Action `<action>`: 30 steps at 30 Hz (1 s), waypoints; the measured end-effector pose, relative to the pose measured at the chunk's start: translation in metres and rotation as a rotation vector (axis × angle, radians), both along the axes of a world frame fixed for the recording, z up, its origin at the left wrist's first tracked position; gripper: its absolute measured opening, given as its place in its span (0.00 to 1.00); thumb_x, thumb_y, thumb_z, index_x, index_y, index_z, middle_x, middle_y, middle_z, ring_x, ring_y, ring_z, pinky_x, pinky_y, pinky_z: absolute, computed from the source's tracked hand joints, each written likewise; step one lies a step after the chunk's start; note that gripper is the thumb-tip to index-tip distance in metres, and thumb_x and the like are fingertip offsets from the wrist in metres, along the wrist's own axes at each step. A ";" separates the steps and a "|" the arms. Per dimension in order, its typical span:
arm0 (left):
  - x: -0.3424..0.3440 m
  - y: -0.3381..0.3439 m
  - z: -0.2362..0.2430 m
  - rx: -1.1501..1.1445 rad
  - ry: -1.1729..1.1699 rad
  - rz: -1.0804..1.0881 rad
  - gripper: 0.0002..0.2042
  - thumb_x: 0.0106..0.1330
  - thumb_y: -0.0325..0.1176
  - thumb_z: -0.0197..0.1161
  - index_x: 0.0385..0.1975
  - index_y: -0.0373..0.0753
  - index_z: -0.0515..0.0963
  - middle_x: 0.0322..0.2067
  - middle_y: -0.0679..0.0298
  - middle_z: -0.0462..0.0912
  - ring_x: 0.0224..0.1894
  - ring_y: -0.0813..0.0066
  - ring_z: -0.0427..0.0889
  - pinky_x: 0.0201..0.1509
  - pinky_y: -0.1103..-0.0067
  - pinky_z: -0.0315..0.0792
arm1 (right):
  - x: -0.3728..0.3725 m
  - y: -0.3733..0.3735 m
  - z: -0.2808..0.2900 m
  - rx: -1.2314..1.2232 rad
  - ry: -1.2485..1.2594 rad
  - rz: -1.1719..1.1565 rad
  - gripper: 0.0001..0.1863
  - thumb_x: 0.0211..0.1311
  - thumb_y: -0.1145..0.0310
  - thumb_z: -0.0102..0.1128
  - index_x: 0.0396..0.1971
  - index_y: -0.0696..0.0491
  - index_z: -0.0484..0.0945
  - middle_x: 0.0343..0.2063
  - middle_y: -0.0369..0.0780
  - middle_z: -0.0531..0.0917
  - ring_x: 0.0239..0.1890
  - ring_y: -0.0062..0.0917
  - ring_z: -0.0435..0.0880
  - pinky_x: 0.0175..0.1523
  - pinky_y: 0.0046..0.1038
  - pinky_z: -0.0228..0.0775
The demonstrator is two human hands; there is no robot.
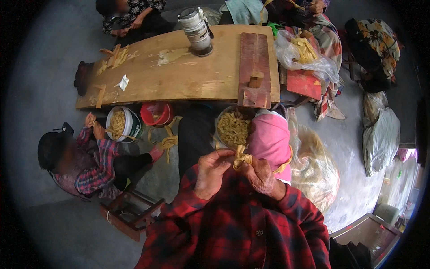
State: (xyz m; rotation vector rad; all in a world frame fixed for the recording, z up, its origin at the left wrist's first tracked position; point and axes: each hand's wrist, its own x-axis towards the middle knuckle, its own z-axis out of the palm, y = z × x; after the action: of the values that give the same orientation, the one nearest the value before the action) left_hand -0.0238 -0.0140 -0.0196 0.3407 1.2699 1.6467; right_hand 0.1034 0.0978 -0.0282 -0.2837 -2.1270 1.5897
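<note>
A folded, partly knotted strip of pale yellow tofu skin [242,158] is held up in front of my chest. My left hand [211,172] pinches it from one side, thumb and fingers closed at its upper end. On the other side my right hand [263,176] grips it with the thumb pressed along it. Just beyond the hands, a round container [234,127] between my knees is full of similar yellow knots. A pink cloth [270,141] covers my right knee, with a loose yellow strip hanging along its edge.
Ahead stands a wooden table [179,76] bearing a clear jar [196,33] and a dark red board [254,67]. At left, a co-worker [98,166] sits by a white bucket [121,124] and a red bucket [156,113]. A plastic sack [316,170] lies at my right.
</note>
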 end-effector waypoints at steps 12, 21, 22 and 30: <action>0.012 0.010 0.033 -0.033 0.213 -0.035 0.11 0.59 0.21 0.50 0.39 0.25 0.74 0.43 0.60 0.75 0.41 0.77 0.76 0.46 0.83 0.69 | 0.003 0.001 0.010 0.230 0.023 0.039 0.05 0.60 0.76 0.46 0.31 0.63 0.67 0.19 0.48 0.68 0.16 0.40 0.70 0.20 0.38 0.59; 0.012 0.008 0.034 0.105 -0.283 -0.011 0.09 0.56 0.22 0.50 0.35 0.28 0.74 0.46 0.61 0.70 0.48 0.74 0.70 0.55 0.80 0.62 | 0.006 -0.001 0.015 0.081 0.037 0.053 0.05 0.62 0.74 0.46 0.33 0.62 0.66 0.18 0.49 0.66 0.17 0.46 0.68 0.21 0.40 0.57; 0.012 0.008 0.035 0.094 -0.354 -0.028 0.10 0.56 0.23 0.50 0.36 0.28 0.74 0.47 0.60 0.70 0.49 0.73 0.70 0.54 0.79 0.63 | 0.007 -0.003 0.014 0.053 0.036 0.037 0.05 0.62 0.75 0.46 0.33 0.62 0.66 0.18 0.49 0.66 0.17 0.45 0.69 0.21 0.39 0.58; 0.012 0.010 0.030 0.186 0.008 -0.198 0.10 0.51 0.28 0.57 0.34 0.33 0.71 0.50 0.57 0.67 0.48 0.72 0.69 0.56 0.77 0.63 | 0.009 -0.002 0.017 0.418 0.042 -0.038 0.07 0.57 0.75 0.52 0.33 0.62 0.69 0.18 0.44 0.69 0.17 0.35 0.73 0.19 0.35 0.60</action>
State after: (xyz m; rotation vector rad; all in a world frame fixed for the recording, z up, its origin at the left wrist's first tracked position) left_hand -0.0121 -0.0041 0.0103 0.5690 1.0547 1.5964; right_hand 0.1128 0.0958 -0.0109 -0.1480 -2.3380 1.0828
